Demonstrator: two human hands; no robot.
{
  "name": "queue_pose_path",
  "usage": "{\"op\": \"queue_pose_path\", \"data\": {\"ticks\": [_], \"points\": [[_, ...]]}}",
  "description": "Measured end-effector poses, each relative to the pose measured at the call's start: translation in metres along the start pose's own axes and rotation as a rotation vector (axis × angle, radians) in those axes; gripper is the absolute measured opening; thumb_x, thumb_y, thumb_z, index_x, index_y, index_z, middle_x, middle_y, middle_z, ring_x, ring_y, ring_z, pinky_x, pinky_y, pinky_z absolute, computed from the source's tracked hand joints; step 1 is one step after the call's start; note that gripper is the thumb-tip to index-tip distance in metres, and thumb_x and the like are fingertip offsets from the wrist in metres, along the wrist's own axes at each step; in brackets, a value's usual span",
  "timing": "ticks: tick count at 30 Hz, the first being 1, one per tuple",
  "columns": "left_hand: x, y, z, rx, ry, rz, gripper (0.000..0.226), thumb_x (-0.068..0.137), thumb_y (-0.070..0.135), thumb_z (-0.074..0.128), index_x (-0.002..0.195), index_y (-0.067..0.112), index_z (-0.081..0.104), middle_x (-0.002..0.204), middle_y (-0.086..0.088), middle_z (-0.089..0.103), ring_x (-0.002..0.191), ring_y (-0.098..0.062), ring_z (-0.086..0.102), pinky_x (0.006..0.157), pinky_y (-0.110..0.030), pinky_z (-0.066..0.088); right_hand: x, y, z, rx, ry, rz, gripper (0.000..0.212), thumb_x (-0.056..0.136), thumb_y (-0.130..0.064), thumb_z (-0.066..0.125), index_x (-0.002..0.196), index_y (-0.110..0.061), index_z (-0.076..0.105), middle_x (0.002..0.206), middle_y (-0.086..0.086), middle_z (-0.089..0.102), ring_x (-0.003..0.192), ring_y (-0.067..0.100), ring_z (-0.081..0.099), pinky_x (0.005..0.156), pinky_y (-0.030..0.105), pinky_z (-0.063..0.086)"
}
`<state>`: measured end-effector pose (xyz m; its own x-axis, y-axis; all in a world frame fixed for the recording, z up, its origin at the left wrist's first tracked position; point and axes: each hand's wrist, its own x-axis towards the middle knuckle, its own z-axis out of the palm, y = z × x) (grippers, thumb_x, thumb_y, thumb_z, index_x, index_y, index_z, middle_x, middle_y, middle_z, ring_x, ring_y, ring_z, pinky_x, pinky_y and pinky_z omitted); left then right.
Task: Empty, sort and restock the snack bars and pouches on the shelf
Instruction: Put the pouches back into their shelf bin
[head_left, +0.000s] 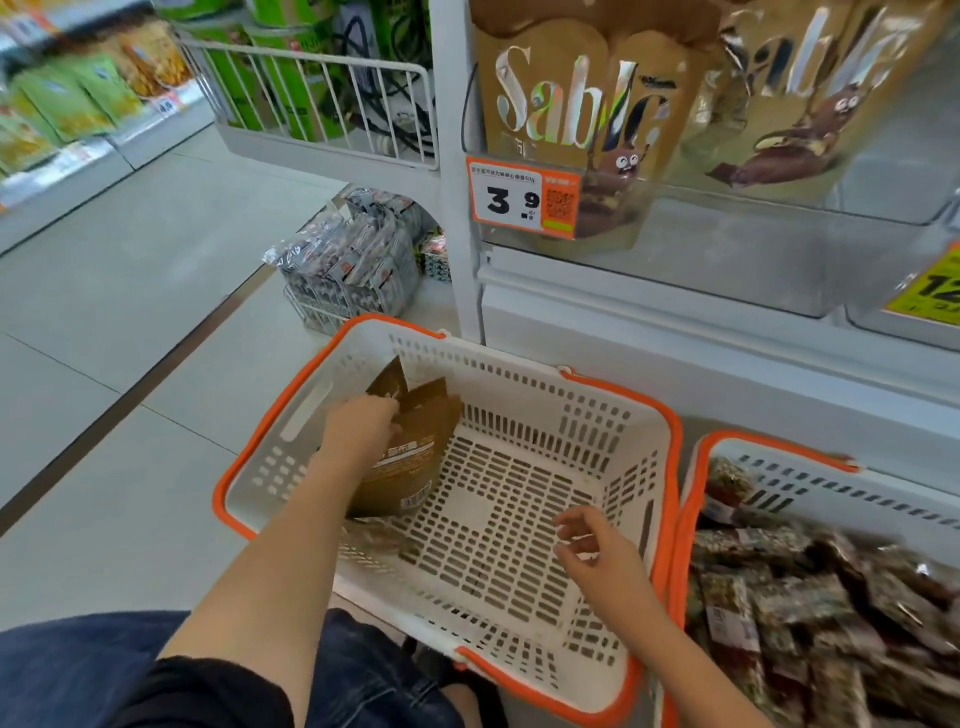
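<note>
So the left hand (358, 428) is down inside the white plastic basket with the orange rim (524, 525), at its far left corner, fingers curled round the top of a couple of brown-gold snack pouches (410, 457) that stand leaning against the left wall. The right hand (592, 545) hovers over the near right part of the same basket, fingers loosely curled and a bit spread, holding nothing. Just beside it on the right sits a second white-and-orange basket (779, 457) piled with dark clear-wrapped snack bars (810, 597). Up on the shelf, behind a clear plastic front (727, 249), more gold "Sablé" pouches (582, 119) stand upright, with an orange and white price tag reading 3.9 (522, 200) clipped at the left edge
</note>
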<state>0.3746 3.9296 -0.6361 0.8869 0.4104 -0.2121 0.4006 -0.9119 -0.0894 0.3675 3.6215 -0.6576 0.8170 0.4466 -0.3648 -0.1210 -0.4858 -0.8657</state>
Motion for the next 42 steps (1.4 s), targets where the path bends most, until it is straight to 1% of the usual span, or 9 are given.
{"op": "queue_pose_path", "data": {"ticks": [8, 12, 17, 21, 24, 29, 32, 35, 42], "points": [[-0.059, 0.097, -0.088, -0.536, 0.13, 0.065, 0.037, 0.092, 0.025, 0.057, 0.061, 0.017, 0.039, 0.059, 0.0, 0.043, 0.06, -0.018, 0.045, 0.056, -0.029, 0.032, -0.047, -0.039, -0.022, -0.073, 0.035, -0.235, 0.063, 0.084, -0.029, 0.071, 0.133, -0.041, 0.034, 0.13, -0.032, 0.034, 0.119, -0.008, 0.039, 0.103, 0.018, 0.035], [-0.105, 0.156, -0.115, -0.899, 0.204, 0.063, 0.045, 0.088, 0.016, 0.061, 0.051, 0.017, 0.035, 0.046, 0.003, 0.037, 0.045, -0.011, 0.036, 0.048, -0.024, 0.025, -0.067, -0.045, -0.032, -0.231, 0.189, -0.422, 0.076, 0.077, -0.045, 0.075, 0.137, -0.045, 0.028, 0.13, -0.035, 0.032, 0.118, -0.014, 0.033, 0.097, 0.008, 0.027], [-0.163, 0.214, -0.121, -0.994, 0.331, 0.054, 0.044, 0.088, 0.017, 0.062, 0.054, 0.021, 0.034, 0.051, 0.007, 0.038, 0.049, -0.004, 0.043, 0.052, -0.017, 0.033, -0.086, -0.037, -0.05, -0.067, 0.609, -0.51, 0.046, 0.081, -0.011, 0.071, 0.123, -0.025, 0.058, 0.11, -0.014, 0.06, 0.098, -0.011, 0.048, 0.084, -0.003, 0.033], [-0.181, 0.227, -0.111, -1.121, 0.393, 0.013, 0.033, 0.088, 0.015, 0.063, 0.06, 0.012, 0.046, 0.058, -0.002, 0.053, 0.056, 0.001, 0.051, 0.055, -0.01, 0.039, -0.1, -0.036, -0.057, 0.16, 0.659, -0.471, 0.056, 0.077, 0.016, 0.058, 0.11, -0.029, 0.065, 0.103, -0.018, 0.066, 0.097, -0.007, 0.061, 0.086, 0.009, 0.046], [-0.187, 0.219, -0.111, -1.307, 0.233, 0.044, 0.025, 0.09, 0.03, 0.061, 0.072, 0.014, 0.061, 0.069, -0.004, 0.068, 0.066, -0.014, 0.067, 0.069, -0.031, 0.056, -0.101, -0.039, -0.07, 0.229, 0.724, -0.443, 0.033, 0.086, 0.01, 0.056, 0.1, -0.016, 0.072, 0.089, -0.02, 0.067, 0.082, -0.014, 0.061, 0.073, 0.007, 0.045], [-0.19, 0.171, -0.13, -1.205, 0.547, -0.017, 0.025, 0.087, 0.035, 0.065, 0.107, 0.025, 0.055, 0.096, 0.011, 0.067, 0.089, -0.003, 0.062, 0.08, -0.024, 0.048, -0.093, -0.046, -0.11, 0.196, 0.587, -0.351, 0.019, 0.097, -0.02, 0.051, 0.103, -0.012, 0.067, 0.085, -0.008, 0.068, 0.076, 0.0, 0.061, 0.071, 0.022, 0.05], [-0.183, 0.158, -0.128, -1.28, 0.13, 0.12, 0.048, 0.085, 0.04, 0.068, 0.128, 0.028, 0.051, 0.125, 0.014, 0.057, 0.115, -0.001, 0.052, 0.096, -0.022, 0.041, -0.095, -0.054, -0.129, 0.167, 0.521, -0.341, 0.02, 0.099, -0.02, 0.047, 0.105, -0.015, 0.065, 0.092, -0.004, 0.069, 0.085, 0.002, 0.062, 0.077, 0.024, 0.051], [-0.186, 0.169, -0.123, -1.358, -0.038, 0.19, 0.01, 0.091, 0.023, 0.063, 0.098, 0.022, 0.069, 0.094, 0.006, 0.073, 0.088, -0.003, 0.067, 0.074, -0.014, 0.049, -0.096, -0.057, -0.138, 0.273, 0.49, -0.356, 0.02, 0.099, -0.016, 0.046, 0.098, -0.025, 0.064, 0.089, -0.002, 0.07, 0.087, 0.017, 0.066, 0.08, 0.035, 0.052], [-0.179, 0.18, -0.116, -1.496, 0.182, 0.031, 0.029, 0.09, 0.025, 0.062, 0.073, 0.004, 0.053, 0.065, -0.02, 0.05, 0.059, -0.027, 0.05, 0.06, -0.028, 0.044, -0.098, -0.054, -0.135, 0.559, 0.323, -0.356, 0.022, 0.093, -0.016, 0.055, 0.111, -0.025, 0.064, 0.093, 0.003, 0.072, 0.083, 0.023, 0.068, 0.079, 0.041, 0.055]]}}
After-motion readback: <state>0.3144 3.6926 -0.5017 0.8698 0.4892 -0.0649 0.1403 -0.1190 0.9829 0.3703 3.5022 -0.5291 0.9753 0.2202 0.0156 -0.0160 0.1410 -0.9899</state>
